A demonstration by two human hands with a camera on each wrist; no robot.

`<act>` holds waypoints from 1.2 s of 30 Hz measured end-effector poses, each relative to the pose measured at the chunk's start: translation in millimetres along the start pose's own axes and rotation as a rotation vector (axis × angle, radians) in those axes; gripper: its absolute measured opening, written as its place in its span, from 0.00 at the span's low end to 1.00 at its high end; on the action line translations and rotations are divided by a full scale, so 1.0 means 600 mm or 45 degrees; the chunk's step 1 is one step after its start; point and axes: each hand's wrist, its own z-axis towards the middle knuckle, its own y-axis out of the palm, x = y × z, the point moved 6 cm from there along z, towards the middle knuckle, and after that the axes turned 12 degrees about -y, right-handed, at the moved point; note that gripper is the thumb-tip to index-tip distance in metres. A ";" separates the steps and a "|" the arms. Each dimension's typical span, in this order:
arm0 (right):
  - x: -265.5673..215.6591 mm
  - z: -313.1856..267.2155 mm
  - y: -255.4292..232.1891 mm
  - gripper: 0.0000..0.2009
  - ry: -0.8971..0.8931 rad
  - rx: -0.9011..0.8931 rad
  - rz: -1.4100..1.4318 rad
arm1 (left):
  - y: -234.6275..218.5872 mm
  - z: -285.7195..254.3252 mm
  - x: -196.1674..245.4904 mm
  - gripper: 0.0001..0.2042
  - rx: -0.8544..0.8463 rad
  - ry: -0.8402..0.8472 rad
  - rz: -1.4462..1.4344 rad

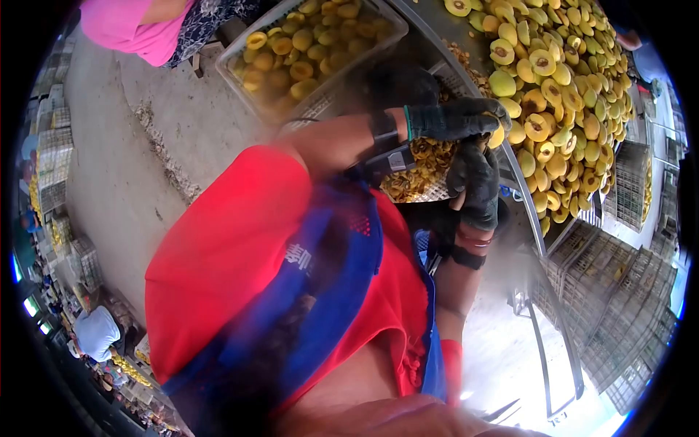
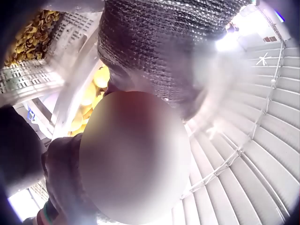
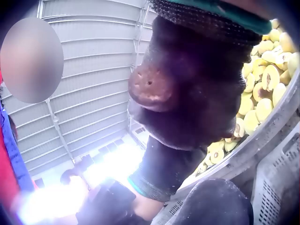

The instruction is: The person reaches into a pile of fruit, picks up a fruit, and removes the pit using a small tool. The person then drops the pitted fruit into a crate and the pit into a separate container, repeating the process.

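Observation:
Both hands wear dark knitted gloves and meet at the table's edge. At its fingertips my left hand point(image 1: 455, 120) pinches a yellow peach point(image 1: 497, 137), largely covered by the gloves. Just below, my right hand point(image 1: 477, 182) is curled round a wooden-handled tool. The handle's round brown end point(image 3: 150, 86) pokes out of the glove in the right wrist view; its working end is hidden. Beneath the hands stands a white slotted basket point(image 1: 435, 194) of yellow-brown fruit scraps point(image 1: 416, 177). A heap of peach halves point(image 1: 557, 95) covers the table beyond.
The table's raised metal rim point(image 1: 526, 191) curves past the hands. A clear tub point(image 1: 399, 25) of peach halves stands at upper left, near a person in pink point(image 1: 131, 29). Stacked crates point(image 1: 611, 284) rise at the right. A dark-clad knee point(image 3: 211, 204) is below the hands.

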 end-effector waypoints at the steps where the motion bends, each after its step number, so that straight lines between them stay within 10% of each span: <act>1: 0.006 -0.002 0.000 0.06 0.023 -0.025 0.031 | -0.002 -0.004 0.004 0.14 -0.012 -0.038 0.084; 5: 0.022 0.000 -0.007 0.05 0.177 -0.138 0.309 | -0.008 -0.016 0.018 0.15 0.075 0.281 0.281; 9: 0.030 0.003 0.010 0.05 0.078 -0.151 0.272 | -0.030 -0.039 0.029 0.15 0.427 0.062 0.650; 17: 0.034 -0.007 -0.005 0.07 -0.116 -0.073 -0.132 | -0.378 -0.229 -0.031 0.15 1.588 0.063 2.007; 19: 0.040 -0.010 -0.019 0.06 -0.098 0.008 -0.178 | -0.474 -0.318 -0.006 0.13 1.642 -0.201 2.093; 22: 0.048 -0.008 -0.030 0.05 -0.092 0.057 -0.172 | -0.639 -0.491 -0.044 0.17 2.078 -0.665 1.163; 25: 0.074 -0.007 -0.033 0.05 -0.080 0.129 -0.126 | -0.744 -0.616 -0.119 0.32 1.976 -0.778 1.384; 27: 0.082 0.000 -0.038 0.04 -0.086 0.138 -0.124 | -0.718 -0.612 -0.121 0.36 1.896 -1.303 1.205; 29: 0.088 0.001 -0.044 0.04 -0.076 0.140 -0.117 | -0.711 -0.568 -0.129 0.37 1.966 -1.274 1.302; 33: 0.084 -0.002 -0.043 0.05 -0.129 0.218 -0.147 | -0.548 -0.293 -0.047 0.20 1.641 -0.285 1.750; 36: 0.087 0.015 -0.089 0.08 -0.550 0.391 -0.970 | -0.308 -0.077 0.054 0.14 0.848 0.112 1.466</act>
